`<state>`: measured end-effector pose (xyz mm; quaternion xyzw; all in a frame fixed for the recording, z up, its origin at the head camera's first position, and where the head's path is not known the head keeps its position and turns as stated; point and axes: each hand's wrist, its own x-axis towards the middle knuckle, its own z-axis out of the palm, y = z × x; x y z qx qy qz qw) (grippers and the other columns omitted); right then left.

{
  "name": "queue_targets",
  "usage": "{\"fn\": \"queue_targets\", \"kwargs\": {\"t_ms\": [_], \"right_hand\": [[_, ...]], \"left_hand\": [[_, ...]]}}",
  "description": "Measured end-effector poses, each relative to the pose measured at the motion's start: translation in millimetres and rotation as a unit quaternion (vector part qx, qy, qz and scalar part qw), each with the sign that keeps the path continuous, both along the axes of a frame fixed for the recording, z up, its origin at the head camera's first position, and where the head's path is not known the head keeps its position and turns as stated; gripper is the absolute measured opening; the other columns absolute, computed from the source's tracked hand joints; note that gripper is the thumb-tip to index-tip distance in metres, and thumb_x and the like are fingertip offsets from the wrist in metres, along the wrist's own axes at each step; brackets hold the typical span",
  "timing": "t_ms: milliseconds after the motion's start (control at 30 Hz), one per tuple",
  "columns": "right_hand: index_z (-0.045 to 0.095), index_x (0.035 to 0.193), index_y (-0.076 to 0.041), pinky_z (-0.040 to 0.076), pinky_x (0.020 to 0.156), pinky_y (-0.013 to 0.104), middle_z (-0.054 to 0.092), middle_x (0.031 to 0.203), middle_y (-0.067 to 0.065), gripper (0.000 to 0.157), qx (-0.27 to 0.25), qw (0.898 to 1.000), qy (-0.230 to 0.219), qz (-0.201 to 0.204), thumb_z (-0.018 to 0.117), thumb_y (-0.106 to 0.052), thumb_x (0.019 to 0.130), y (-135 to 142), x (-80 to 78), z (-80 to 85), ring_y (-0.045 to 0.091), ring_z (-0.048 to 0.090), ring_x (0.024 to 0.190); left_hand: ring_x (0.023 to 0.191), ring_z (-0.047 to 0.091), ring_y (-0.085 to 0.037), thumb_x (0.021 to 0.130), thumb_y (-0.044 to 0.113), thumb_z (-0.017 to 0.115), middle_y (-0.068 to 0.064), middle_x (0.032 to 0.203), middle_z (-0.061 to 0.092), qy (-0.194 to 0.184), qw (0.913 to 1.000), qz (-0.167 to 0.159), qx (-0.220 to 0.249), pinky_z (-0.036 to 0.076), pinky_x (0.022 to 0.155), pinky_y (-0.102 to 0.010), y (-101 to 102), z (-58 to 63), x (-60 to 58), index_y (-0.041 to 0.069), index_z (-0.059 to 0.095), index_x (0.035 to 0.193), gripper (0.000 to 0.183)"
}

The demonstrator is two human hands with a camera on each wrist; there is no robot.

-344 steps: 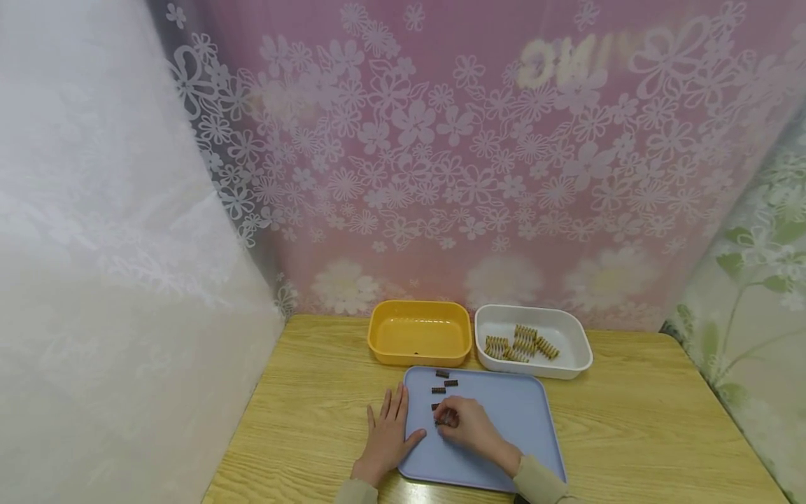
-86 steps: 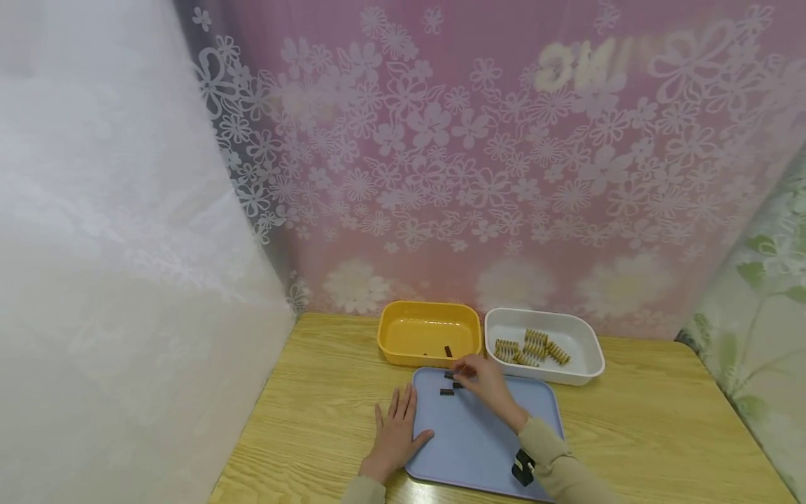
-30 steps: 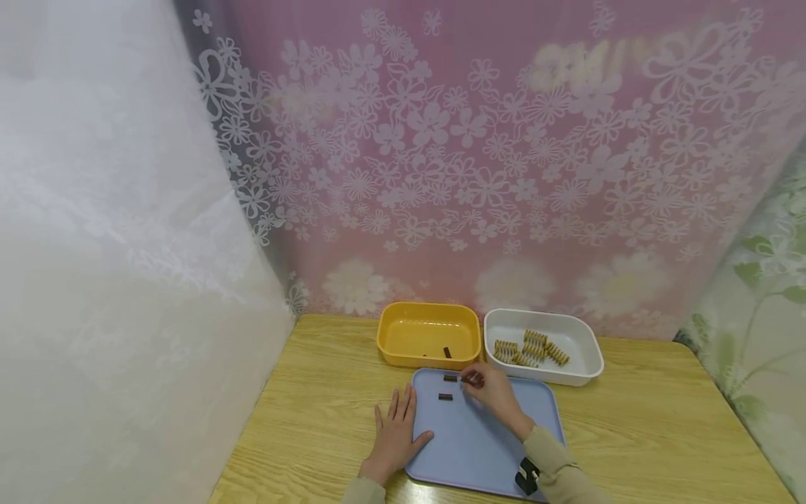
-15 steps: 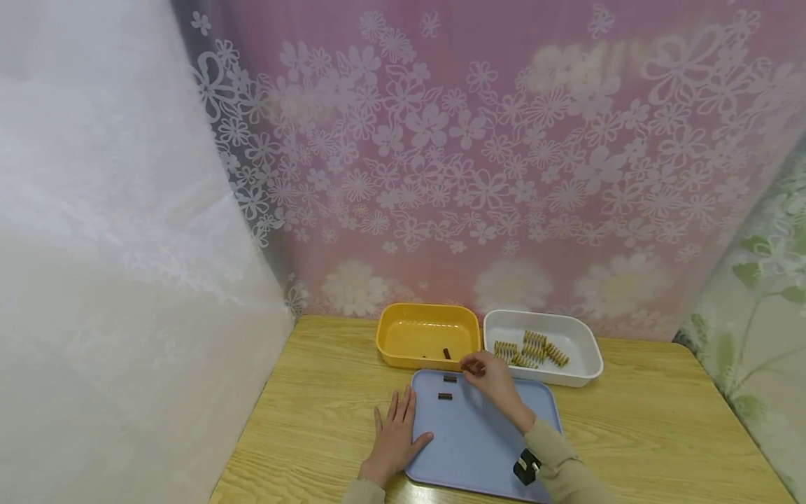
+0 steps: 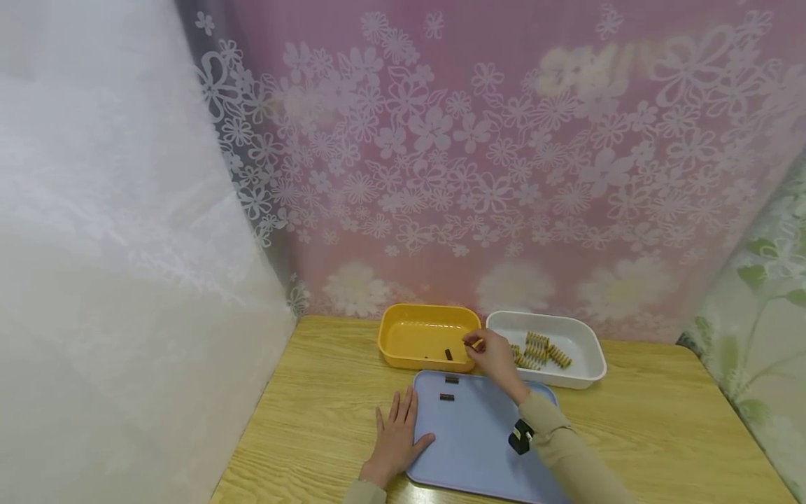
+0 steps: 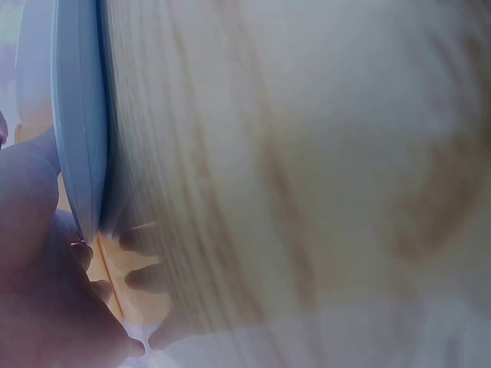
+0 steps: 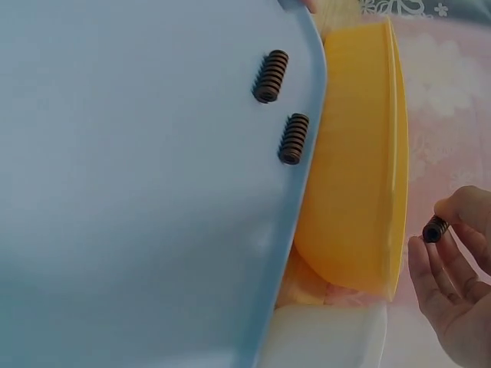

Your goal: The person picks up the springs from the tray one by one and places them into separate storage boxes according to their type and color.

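My right hand (image 5: 495, 357) pinches a small dark coil spring (image 7: 435, 228) between thumb and fingertips, over the right end of the yellow bin (image 5: 403, 363). Spread flat at the left edge of the blue tray (image 5: 478, 448), my left hand (image 5: 395, 437) has its thumb over the rim. Two more dark springs, one nearer the back edge (image 5: 451, 380) and one a little closer to me (image 5: 446, 397), lie on the tray. Inside the yellow bin a dark spring (image 5: 448, 354) shows near the front wall, and a small dark bit of something peeks out left of it.
To the right of the yellow bin stands a white bin (image 5: 588, 350) holding several larger yellow springs (image 5: 537, 341). Both bins sit behind the tray on the wooden table (image 5: 661, 413). A pink flowered curtain (image 5: 441, 175) hangs close behind them.
From the tray's near part, the right hand has moved up over the yellow bin with a spring. Fewer springs lie on the tray, and one dark spring now shows in the bin. The left hand stays at the tray.
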<state>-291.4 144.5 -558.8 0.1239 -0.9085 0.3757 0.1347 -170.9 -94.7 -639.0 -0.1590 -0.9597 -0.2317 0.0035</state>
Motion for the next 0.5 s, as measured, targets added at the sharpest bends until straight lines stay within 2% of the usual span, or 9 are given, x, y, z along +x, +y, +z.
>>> {"fn": "queue_targets", "kwargs": {"t_ms": [233, 500], "right_hand": [[0.074, 0.1, 0.002, 0.059, 0.071, 0.041, 0.07, 0.089, 0.012, 0.013, 0.006, 0.999, -0.042, 0.017, 0.076, -0.001, 0.087, -10, -26.3, 2.0, 0.024, 0.067, 0.074], [0.073, 0.095, 0.003, 0.057, 0.072, 0.044, 0.07, 0.084, 0.012, 0.009, 0.04, 0.997, -0.065, 0.028, 0.075, 0.002, 0.086, -25, -43.8, -10.6, 0.028, 0.067, 0.076]], "left_hand": [[0.152, 0.02, -0.043, 0.095, 0.053, 0.063, -0.015, 0.167, 0.022, -0.004, 1.0, 0.0, 0.0, 0.013, 0.109, -0.079, 0, -0.1, -1.8, 0.002, 0.026, 0.16, 0.09], [0.15, 0.024, -0.046, 0.095, 0.055, 0.061, -0.016, 0.166, 0.026, 0.025, 0.9995, -0.006, 0.016, 0.016, 0.104, -0.082, -3, -6.7, -1.6, 0.001, 0.028, 0.159, 0.09]]}}
